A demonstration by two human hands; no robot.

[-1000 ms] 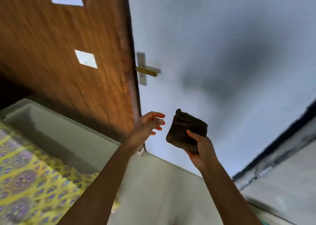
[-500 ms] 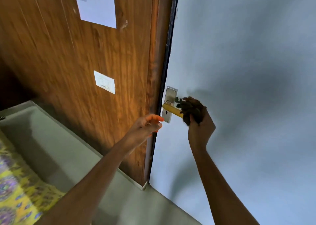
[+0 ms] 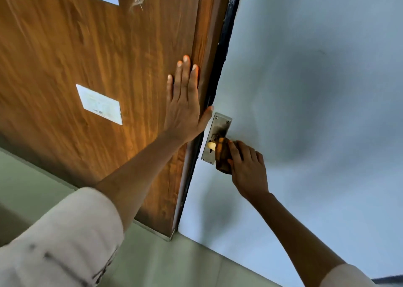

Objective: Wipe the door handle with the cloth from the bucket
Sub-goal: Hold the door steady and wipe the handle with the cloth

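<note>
A brass door handle [image 3: 211, 144] juts from a steel backplate [image 3: 218, 129] on the pale grey-blue door [image 3: 305, 90]. A dark brown cloth [image 3: 222, 155] is wrapped over the handle, and my right hand [image 3: 248, 169] is closed on it, covering most of the lever. My left hand [image 3: 185, 103] lies flat, fingers spread, on the wooden panel [image 3: 98, 57] just left of the door's edge, holding nothing. The bucket is not in view.
A black strip [image 3: 220, 53] runs along the gap between the wooden panel and the door. A white label [image 3: 99, 104] is stuck on the wood. Pale green floor [image 3: 174, 260] lies below.
My left hand has risen from beside the handle and now presses flat on the wood. My right hand has slid the cloth along the handle toward the backplate. The view has moved closer.
</note>
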